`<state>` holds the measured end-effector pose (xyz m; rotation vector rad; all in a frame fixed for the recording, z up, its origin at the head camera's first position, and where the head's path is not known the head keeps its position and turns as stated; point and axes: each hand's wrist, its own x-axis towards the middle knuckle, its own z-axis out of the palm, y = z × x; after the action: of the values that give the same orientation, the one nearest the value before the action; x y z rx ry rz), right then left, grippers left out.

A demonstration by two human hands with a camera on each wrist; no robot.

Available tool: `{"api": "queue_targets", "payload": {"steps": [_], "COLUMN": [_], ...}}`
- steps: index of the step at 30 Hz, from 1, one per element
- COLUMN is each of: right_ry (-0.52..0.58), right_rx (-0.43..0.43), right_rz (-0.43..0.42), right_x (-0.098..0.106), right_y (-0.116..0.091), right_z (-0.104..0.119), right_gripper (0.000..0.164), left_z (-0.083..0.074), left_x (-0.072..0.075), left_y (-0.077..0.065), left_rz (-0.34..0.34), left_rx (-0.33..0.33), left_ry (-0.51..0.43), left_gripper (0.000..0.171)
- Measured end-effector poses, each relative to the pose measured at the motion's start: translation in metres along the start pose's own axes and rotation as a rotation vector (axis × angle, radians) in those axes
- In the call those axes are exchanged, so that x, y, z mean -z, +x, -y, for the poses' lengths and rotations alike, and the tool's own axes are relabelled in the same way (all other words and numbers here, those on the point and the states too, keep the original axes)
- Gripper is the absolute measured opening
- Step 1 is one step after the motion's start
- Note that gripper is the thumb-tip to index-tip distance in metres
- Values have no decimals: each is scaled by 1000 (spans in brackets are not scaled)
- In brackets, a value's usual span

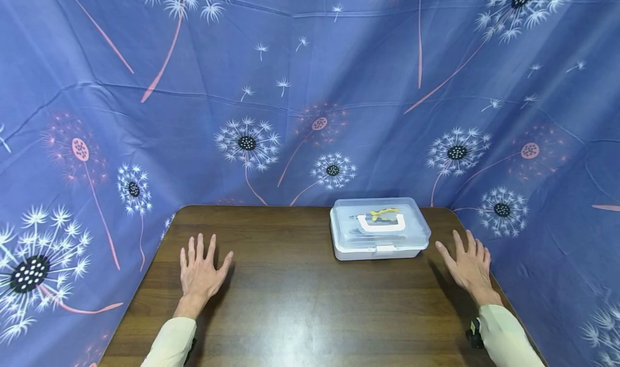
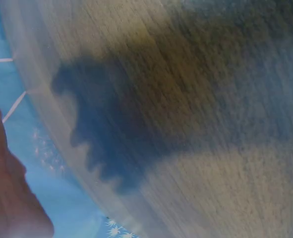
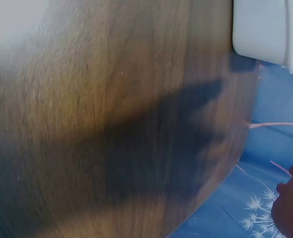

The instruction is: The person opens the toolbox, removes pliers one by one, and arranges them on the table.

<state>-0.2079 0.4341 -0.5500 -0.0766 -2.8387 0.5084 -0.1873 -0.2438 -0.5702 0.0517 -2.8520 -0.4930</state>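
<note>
Over the left side of the table my left hand (image 1: 201,273) is spread with its fingers straight, holding nothing. My right hand (image 1: 467,265) is spread the same way near the table's right edge and holds nothing. Closest to it, just to its left, is a clear-lidded plastic storage box (image 1: 382,243) with a white handle (image 1: 382,224) and a front latch. Through the lid shows a yellow-handled tool, perhaps pliers (image 1: 385,213); the other contents are unclear. One corner of the box (image 3: 263,29) appears in the right wrist view. The left wrist view catches part of the left hand (image 2: 12,193).
The brown wood-grain table (image 1: 281,281) has rounded back corners. A blue dandelion-print cloth (image 1: 290,60) hangs behind it and along both sides. Both hands cast shadows on the tabletop. A dark device (image 1: 474,334) is strapped at the right wrist.
</note>
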Motion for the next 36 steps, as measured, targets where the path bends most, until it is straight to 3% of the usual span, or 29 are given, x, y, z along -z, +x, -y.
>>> {"api": "queue_targets", "payload": {"steps": [7,19,36], "right_ry": [154,352,510], "right_rx": [-40,-67,-234], "right_rz": [-87,-168,-7], "right_x": [3,-2,-2], "right_y": [7,19,34], "right_z": [10,29,56], "right_gripper": [64,55,70], "left_z": [-5,-21,-37], "left_x": [-3,-7,-17], "left_y": [5,9,10], "left_rz": [-152,-234,-268], "left_rx": [3,41,121], "left_ry": [-53,-137,-254], "left_gripper": [70,58,53]}}
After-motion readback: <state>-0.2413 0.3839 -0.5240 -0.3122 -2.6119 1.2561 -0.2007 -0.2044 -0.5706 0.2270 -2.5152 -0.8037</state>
